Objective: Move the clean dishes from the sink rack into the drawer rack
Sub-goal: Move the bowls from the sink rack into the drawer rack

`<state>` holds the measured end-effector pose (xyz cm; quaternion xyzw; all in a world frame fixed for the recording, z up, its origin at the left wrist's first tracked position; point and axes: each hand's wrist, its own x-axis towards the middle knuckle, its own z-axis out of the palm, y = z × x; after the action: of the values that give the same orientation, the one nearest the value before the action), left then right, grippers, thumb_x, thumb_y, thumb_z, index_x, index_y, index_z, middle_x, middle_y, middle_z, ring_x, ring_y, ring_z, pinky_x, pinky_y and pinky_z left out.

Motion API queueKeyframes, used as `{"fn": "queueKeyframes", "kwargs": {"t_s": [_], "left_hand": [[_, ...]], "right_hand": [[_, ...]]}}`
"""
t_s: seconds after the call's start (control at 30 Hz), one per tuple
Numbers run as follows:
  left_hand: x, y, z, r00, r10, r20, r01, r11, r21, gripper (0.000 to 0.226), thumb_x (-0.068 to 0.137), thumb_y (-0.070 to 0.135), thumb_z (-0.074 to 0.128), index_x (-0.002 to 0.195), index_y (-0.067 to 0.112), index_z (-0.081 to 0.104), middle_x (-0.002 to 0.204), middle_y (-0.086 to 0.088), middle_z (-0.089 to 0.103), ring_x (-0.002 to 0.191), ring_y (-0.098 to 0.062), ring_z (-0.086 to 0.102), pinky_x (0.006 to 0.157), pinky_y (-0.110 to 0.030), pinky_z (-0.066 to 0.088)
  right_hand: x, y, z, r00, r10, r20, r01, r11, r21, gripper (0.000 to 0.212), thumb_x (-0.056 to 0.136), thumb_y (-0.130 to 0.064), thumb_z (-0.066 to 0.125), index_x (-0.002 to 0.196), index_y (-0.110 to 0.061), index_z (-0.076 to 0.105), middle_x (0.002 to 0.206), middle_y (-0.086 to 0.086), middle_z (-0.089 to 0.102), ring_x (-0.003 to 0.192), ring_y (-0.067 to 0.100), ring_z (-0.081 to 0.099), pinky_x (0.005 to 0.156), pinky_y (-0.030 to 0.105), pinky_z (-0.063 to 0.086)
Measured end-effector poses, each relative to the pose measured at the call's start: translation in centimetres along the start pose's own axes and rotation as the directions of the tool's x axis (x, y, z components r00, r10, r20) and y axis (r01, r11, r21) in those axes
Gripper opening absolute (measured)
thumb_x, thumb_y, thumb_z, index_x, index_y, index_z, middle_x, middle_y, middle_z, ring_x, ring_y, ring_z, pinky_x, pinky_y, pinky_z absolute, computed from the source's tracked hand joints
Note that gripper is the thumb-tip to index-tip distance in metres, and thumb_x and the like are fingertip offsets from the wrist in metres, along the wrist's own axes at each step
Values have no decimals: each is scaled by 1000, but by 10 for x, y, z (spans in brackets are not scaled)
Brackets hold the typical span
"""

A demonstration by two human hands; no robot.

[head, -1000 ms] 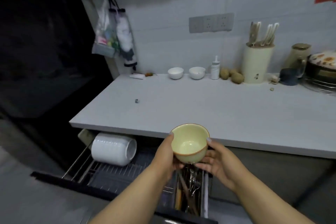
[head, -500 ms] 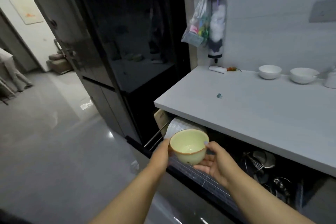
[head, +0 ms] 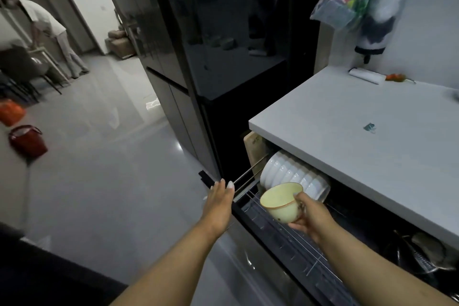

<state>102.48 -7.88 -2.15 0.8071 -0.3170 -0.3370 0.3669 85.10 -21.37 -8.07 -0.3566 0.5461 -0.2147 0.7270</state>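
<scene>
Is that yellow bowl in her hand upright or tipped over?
Tipped. The yellow bowl leans with its mouth facing left, held by the right hand above the drawer rack.

A bowl held over an open drawer rack below a kitchen counter.

The right hand (head: 310,216) holds the bowl (head: 282,202) above the drawer rack (head: 295,243), just in front of a stack of bowls (head: 290,175) lying on its side in the rack. The left hand (head: 221,200) hovers at the drawer's left front corner. The countertop (head: 360,136) overhangs the rack; a tall cabinet (head: 223,57) stands to the left, with buckets (head: 27,140) on the floor far left.
</scene>
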Motion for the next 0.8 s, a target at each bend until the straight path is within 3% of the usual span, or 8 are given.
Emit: {"fn": "queueKeyframes", "kwargs": {"t_s": [0.13, 0.3, 0.47, 0.6, 0.67, 0.77, 0.8], "left_hand": [[46, -10, -1, 1000, -3, 5, 2, 967, 256, 60, 101, 51, 14, 154, 25, 4, 163, 5, -7, 148, -11, -11, 120, -38, -8], [95, -25, -1, 999, 12, 47, -32, 892, 452, 62, 99, 55, 8, 153, 27, -3, 162, 5, -13, 146, -10, -19, 120, -41, -12], [136, -41, -1, 996, 46, 82, -89, 736, 671, 67, 98, 57, 11, 154, 24, -7, 161, 3, -16, 145, -11, -22, 117, -40, -18], [163, -53, 8, 989, 122, 81, -143, 671, 728, 68, 99, 55, 14, 154, 20, -4, 163, 0, -9, 148, -13, -17, 117, -38, -17], [175, -59, 12, 983, 160, 87, -172, 653, 738, 71, 96, 58, 9, 155, 19, -1, 163, -2, -4, 149, -15, -14, 117, -37, -16], [186, -67, 17, 978, 189, 92, -194, 652, 733, 88, 80, 62, -10, 155, 18, 4, 163, -2, 2, 150, -15, -7, 117, -36, -13], [187, -69, 18, 976, 198, 91, -199, 641, 741, 90, 78, 62, -11, 155, 18, 5, 163, -2, 6, 150, -15, -4, 118, -36, -11]], "right_hand": [[54, 11, 20, 996, 71, -60, -76, 993, -90, 45, 86, -29, 63, 117, 2, 53, 99, 23, 60, 69, 33, 64, 49, 32, 55], [107, 21, 45, 984, 125, -127, -148, 969, -198, 45, 85, -25, 67, 117, 1, 49, 102, 20, 57, 71, 30, 60, 46, 33, 54], [148, 38, 76, 968, 180, -173, -216, 953, -215, 39, 82, -17, 71, 108, 6, 52, 78, 15, 53, 63, 30, 56, 49, 37, 50], [177, 57, 94, 960, 216, -180, -251, 947, -201, 73, 66, -26, 81, 121, 8, 48, 111, 26, 59, 84, 36, 63, 46, 34, 51], [190, 64, 100, 958, 213, -195, -252, 945, -209, 78, 63, -30, 84, 122, 7, 48, 113, 25, 60, 88, 35, 65, 48, 37, 54], [223, 85, 100, 951, 207, -230, -281, 891, -357, 111, 30, -55, 76, 121, 2, 51, 110, 19, 64, 90, 34, 67, 69, 49, 59], [225, 84, 104, 947, 213, -241, -294, 876, -383, 112, 29, -56, 75, 123, 1, 50, 112, 19, 63, 93, 35, 66, 70, 49, 59]]}}
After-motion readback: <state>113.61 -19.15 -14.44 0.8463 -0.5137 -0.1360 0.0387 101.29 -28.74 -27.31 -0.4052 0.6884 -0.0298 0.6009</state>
